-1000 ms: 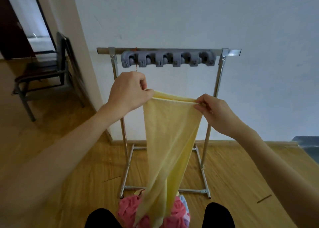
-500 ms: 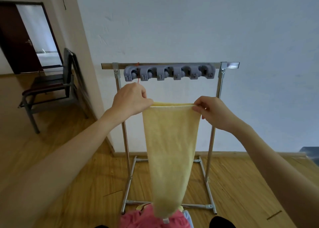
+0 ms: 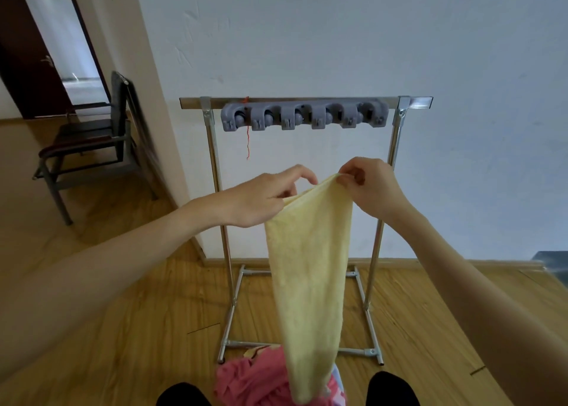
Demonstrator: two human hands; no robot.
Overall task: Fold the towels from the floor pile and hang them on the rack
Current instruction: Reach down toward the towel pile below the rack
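I'm holding the yellow towel [image 3: 307, 270] up in front of the rack [image 3: 304, 102], its tail dangling onto the pink pile [image 3: 261, 381] on the floor. Risk imo: top edges aren't lined up, so the fold may be going crooked, or a corner may be slipping out w/ such a light pinch. My right hand [image 3: 373, 187] is pinching the top corner btwn thumb and fingers [image 3: 349, 175], curled tight. My left hand [image 3: 261, 199] is gripping the other edge underneath, index arching loosely above it.
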